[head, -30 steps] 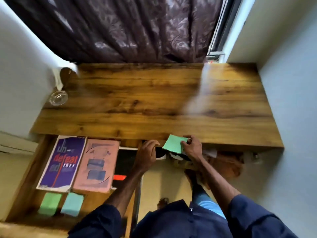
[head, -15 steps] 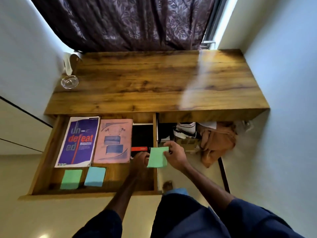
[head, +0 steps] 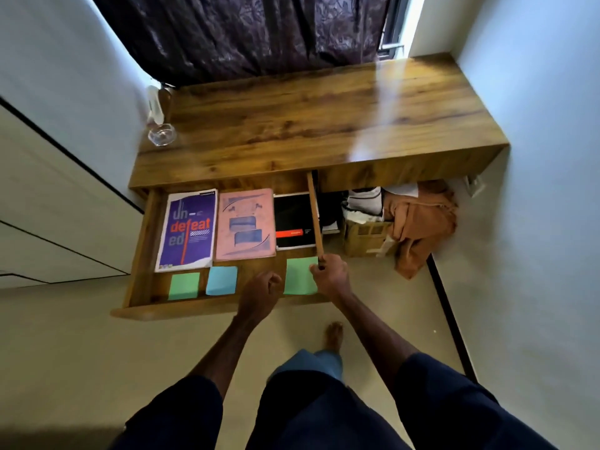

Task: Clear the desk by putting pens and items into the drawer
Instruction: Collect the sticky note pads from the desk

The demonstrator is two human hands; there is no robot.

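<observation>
2 hands over wooden drawer (head: pixel 181 309): left (head: pixel 262 291) clenched empty, right (head: pixel 331 275) pinching square green pad (head: pixel 299 277).

My surface (head: pixel 292 125) is wood with a strong dark grain, varnished smooth, and it shines where the window light falls. The drawer (head: pixel 194 308) is the same wood, duller inside. The green note (head: pixel 298 276) at the drawer's right edge is matt paper, like the other green note (head: pixel 183 285) and the blue note (head: pixel 221 280). The purple book (head: pixel 188 230) and pink book (head: pixel 245 224) have smooth paper covers. The curtain (head: pixel 243 30) is patterned cloth with a faint sheen. The bowl (head: pixel 161 134) at the surface's left edge is clear glass.
</observation>
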